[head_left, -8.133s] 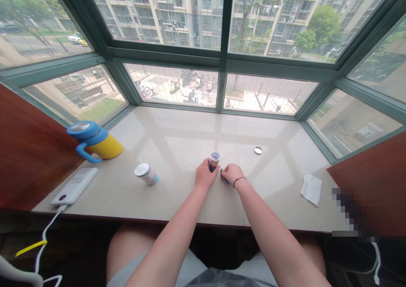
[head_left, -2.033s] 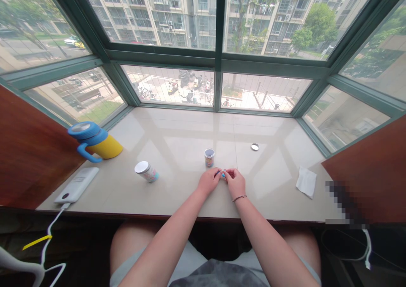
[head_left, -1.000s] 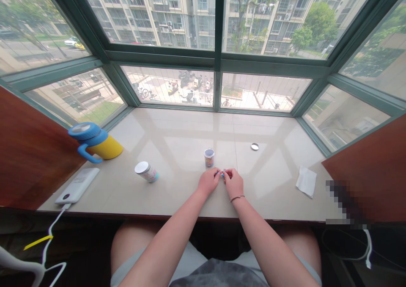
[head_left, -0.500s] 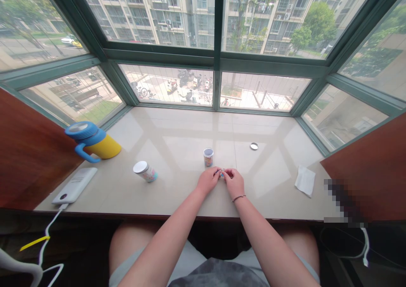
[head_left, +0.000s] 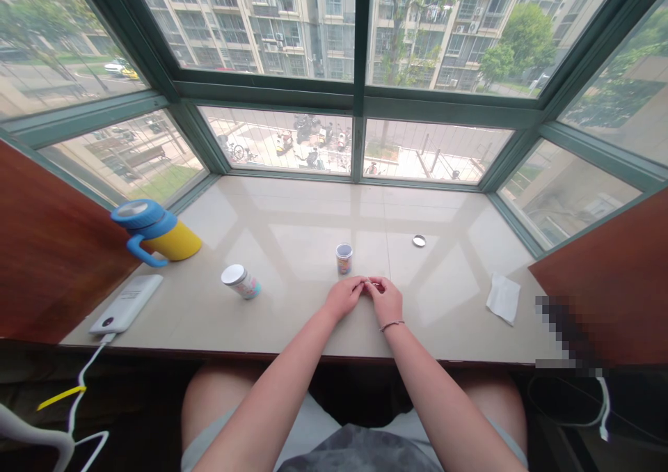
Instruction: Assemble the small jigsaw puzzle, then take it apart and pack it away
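Observation:
My left hand (head_left: 344, 298) and my right hand (head_left: 386, 301) meet fingertip to fingertip over the sill, just in front of a small open can (head_left: 344, 259). Both are closed in a pinch around something small, mostly hidden by the fingers. A thin bracelet circles my right wrist. The can stands upright with a printed side and its top uncovered. To the left, a taller printed canister (head_left: 241, 282) with a white lid stands apart from my hands. A round silvery lid (head_left: 419, 241) lies on the sill to the right, beyond my right hand.
A blue and yellow jug (head_left: 172, 237) stands at the left, near a white power bank (head_left: 126, 305) with a cable. A folded white tissue (head_left: 504, 299) lies at the right, beside a pixelated dark object. Green window frames border the pale sill (head_left: 292, 214) at the back.
The fingertips have shifted slightly, and the small item between them shows less. The whole view has moved a little; the objects on the sill keep their places.

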`<state>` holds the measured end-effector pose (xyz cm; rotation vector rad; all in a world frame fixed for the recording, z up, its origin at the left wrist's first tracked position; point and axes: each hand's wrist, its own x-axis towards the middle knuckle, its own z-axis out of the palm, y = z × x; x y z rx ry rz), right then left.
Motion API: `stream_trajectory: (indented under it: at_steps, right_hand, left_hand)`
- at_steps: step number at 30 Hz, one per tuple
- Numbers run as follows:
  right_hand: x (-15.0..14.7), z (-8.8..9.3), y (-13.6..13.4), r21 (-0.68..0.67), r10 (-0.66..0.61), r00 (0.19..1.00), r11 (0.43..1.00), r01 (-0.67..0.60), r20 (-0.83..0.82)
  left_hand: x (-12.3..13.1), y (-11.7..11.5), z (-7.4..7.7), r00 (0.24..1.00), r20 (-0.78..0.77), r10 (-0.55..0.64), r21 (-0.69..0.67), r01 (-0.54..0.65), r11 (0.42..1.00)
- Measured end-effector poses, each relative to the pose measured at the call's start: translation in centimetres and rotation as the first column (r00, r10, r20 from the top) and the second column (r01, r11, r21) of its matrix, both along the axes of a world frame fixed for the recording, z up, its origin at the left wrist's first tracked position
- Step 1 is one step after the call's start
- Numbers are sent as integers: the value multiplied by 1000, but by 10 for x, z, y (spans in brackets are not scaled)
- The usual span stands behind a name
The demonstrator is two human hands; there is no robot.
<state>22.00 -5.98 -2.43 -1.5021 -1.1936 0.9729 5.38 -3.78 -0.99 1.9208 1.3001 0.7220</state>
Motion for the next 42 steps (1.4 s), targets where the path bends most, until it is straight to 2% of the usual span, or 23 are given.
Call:
stream_trajectory:
  at_steps: [6, 12, 16, 19, 24, 32, 35, 37, 40, 42]
  right_hand:
    - [5, 7, -1, 7, 43, 998, 999, -42, -39]
    - [7, 7, 1, -26, -32, 989, 999, 29, -144]
    - [4, 6, 0, -1, 50, 993, 999, -50, -108]
    - [3, 6, -1, 0, 64, 995, 998, -64, -73]
    - [1, 6, 1, -20, 71, 997, 997, -72, -41]
    - [1, 7, -1, 30, 85, 995, 996, -87, 47]
    - [2, 5, 1, 26, 18, 996, 999, -20, 86]
    - [2, 5, 6, -13, 10, 998, 1000, -10, 56]
    - [1, 15, 18, -79, 26, 1000, 997, -27, -5]
    - [-2, 29, 27, -39, 8, 999, 999, -7, 43]
  left_hand:
    - [2, -3, 0, 996, 2, 84, -26, -84, 996]
    - [4, -1, -3, 989, 81, 125, -48, -121, 991]
    - [2, 0, -3, 989, 77, 126, -61, -121, 991]
    - [2, -1, -3, 990, 55, 129, -84, -124, 989]
    - [2, -2, -2, 996, 12, 89, 14, -89, 996]
    - [3, -5, -2, 997, -17, 76, 30, -76, 997]
    - [6, -7, -3, 994, -42, 100, 129, -94, 987]
    - [8, -7, -4, 991, -85, 102, 199, -83, 976]
    - [12, -6, -6, 977, -175, 126, 225, -85, 971]
    - [13, -4, -7, 962, -229, 151, 205, -104, 973]
